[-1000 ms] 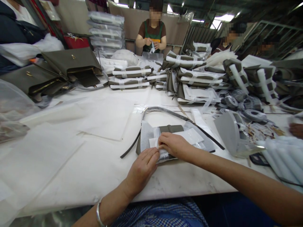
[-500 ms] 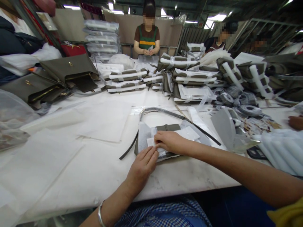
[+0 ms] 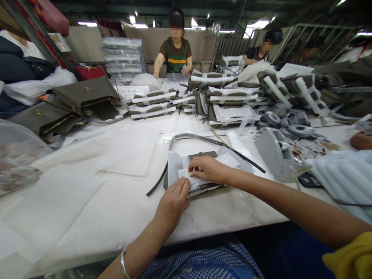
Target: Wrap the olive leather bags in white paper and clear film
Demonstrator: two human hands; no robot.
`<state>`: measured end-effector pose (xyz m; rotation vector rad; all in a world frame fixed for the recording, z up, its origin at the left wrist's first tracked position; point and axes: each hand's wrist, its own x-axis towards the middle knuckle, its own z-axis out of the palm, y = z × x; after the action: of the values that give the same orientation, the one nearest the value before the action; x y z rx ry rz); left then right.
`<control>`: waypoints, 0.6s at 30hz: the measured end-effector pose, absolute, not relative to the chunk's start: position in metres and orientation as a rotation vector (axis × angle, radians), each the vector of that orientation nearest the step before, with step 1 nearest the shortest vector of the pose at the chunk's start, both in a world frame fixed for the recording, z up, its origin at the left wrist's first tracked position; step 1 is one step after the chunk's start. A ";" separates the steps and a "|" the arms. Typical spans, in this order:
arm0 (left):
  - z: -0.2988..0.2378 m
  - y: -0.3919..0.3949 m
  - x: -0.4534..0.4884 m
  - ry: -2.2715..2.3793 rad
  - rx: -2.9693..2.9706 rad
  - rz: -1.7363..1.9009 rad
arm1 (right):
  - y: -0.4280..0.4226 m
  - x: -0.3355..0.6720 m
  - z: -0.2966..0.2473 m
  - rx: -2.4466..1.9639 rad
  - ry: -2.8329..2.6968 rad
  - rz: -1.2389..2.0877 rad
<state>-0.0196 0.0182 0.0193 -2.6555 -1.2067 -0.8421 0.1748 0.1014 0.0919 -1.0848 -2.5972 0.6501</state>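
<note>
A dark olive handbag (image 3: pixel 203 154), partly covered with thin white wrapping, lies flat in front of me. Its dark strap (image 3: pixel 197 136) arches round the far side and trails down at both ends. My left hand (image 3: pixel 173 198) grips the bag's near edge, fingers together on top and thumb hidden. Over the wrapped front, my right hand (image 3: pixel 207 169) is closed in a pinch, its fingertips just beyond those of the left hand. What it pinches is too small to make out. A small white paper piece (image 3: pixel 182 173) lies by the fingertips of both hands.
White sheets (image 3: pixel 124 155) cover the table's left side. Two olive handbags (image 3: pixel 84 93) lie behind them. Wrapped bags (image 3: pixel 232 95) are piled across the back. A tape dispenser (image 3: pixel 271 155), coiled straps (image 3: pixel 296 124) and white foam rolls (image 3: pixel 343 170) are to the right. A co-worker (image 3: pixel 176 54) stands opposite.
My right hand's fingers have lifted slightly, leaving a gap beneath the curled index finger. The left hand has shifted little. Across the table, the co-worker's hands have moved apart.
</note>
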 end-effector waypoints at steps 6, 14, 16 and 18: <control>0.015 0.017 -0.024 -1.136 -2.604 -0.831 | 0.073 0.282 0.116 -1.436 -1.945 0.264; 0.002 0.023 -0.028 -1.082 -2.573 -0.858 | 0.061 0.451 0.124 -2.153 -1.113 0.417; 0.003 0.023 -0.028 -1.077 -2.565 -0.857 | 0.066 0.462 0.118 -2.151 -1.059 0.598; 0.004 0.022 -0.028 -1.071 -2.555 -0.854 | 0.072 0.467 0.115 -2.096 -1.019 0.749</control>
<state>-0.0279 0.0222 0.0038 -2.5549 -1.0712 -0.8542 0.4669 0.0716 0.1151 -2.0965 -1.0189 0.7490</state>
